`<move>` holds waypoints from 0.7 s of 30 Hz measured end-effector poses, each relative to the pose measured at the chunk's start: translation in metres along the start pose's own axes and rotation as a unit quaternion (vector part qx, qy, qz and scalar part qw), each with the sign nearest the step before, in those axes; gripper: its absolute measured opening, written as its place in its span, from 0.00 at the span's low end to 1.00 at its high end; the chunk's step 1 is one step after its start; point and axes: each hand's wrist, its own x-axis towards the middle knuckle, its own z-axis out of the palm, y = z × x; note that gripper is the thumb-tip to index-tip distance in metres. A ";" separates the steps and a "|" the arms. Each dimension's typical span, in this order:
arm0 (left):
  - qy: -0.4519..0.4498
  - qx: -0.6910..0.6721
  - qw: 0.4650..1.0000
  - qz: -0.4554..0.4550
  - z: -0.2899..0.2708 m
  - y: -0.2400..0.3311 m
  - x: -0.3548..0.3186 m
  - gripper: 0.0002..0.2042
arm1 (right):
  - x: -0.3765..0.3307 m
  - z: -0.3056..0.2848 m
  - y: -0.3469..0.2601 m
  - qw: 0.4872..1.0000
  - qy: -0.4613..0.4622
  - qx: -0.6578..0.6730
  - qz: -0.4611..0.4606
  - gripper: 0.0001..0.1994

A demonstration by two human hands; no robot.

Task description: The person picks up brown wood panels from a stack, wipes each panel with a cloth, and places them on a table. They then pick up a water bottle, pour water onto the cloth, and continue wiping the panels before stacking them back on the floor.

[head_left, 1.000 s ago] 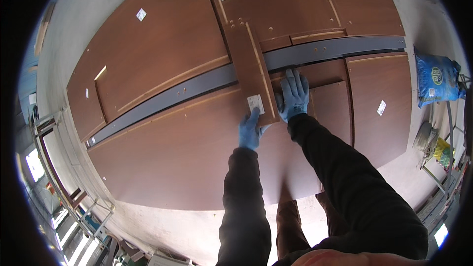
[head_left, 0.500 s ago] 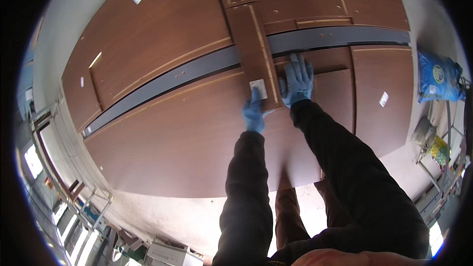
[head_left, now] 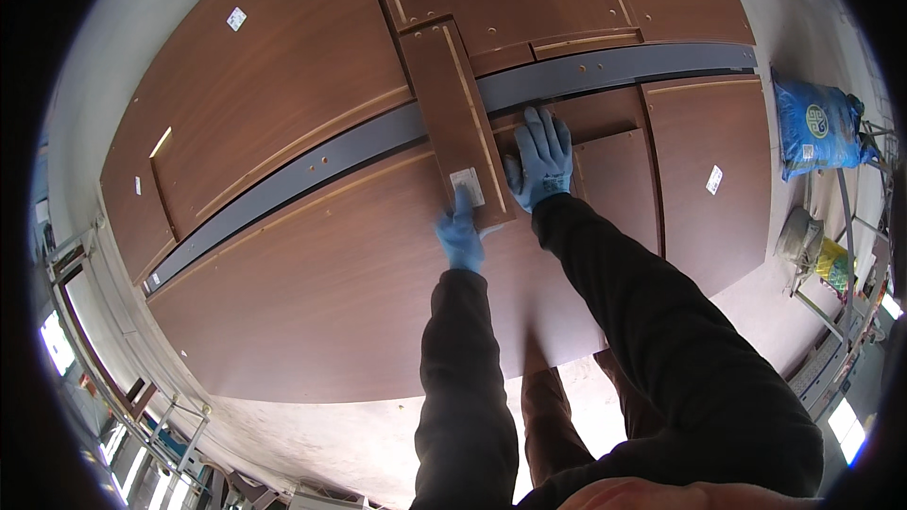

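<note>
A narrow brown board [head_left: 444,85] with a pale edge strip lies across the long grey strip [head_left: 359,144]. My left hand [head_left: 460,238], in a blue glove, grips the board's near end. One finger rests on top beside the white label [head_left: 467,186]; the hand is slightly blurred. Just right of the board, my right hand [head_left: 544,159], gloved in blue as well, lies palm down with its fingers stretched toward the grey strip. Beneath it are brown panels, including a smaller raised panel [head_left: 614,179].
Large brown panels [head_left: 283,47] with white labels and small holes spread around the grey strip. A blue bag [head_left: 818,127] sits at the right, above a yellow-green bag [head_left: 833,263]. Metal framing [head_left: 80,312] stands at the left. My legs [head_left: 548,416] are at the near edge.
The whole view has shifted, so the panels appear farther left. Both hands keep nearly the same places on and beside the narrow board.
</note>
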 end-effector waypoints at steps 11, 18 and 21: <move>0.082 0.137 0.986 -0.041 -0.093 -0.060 -0.169 0.23 | -0.008 -0.007 -0.005 1.000 0.002 -0.007 -0.008 0.23; 0.100 0.154 0.982 -0.051 -0.106 -0.067 -0.247 0.23 | -0.026 -0.039 -0.004 0.998 -0.062 -0.007 0.000 0.27; 0.066 0.194 0.979 0.015 -0.092 -0.060 -0.202 0.23 | -0.045 -0.049 0.000 0.998 -0.057 -0.011 -0.014 0.28</move>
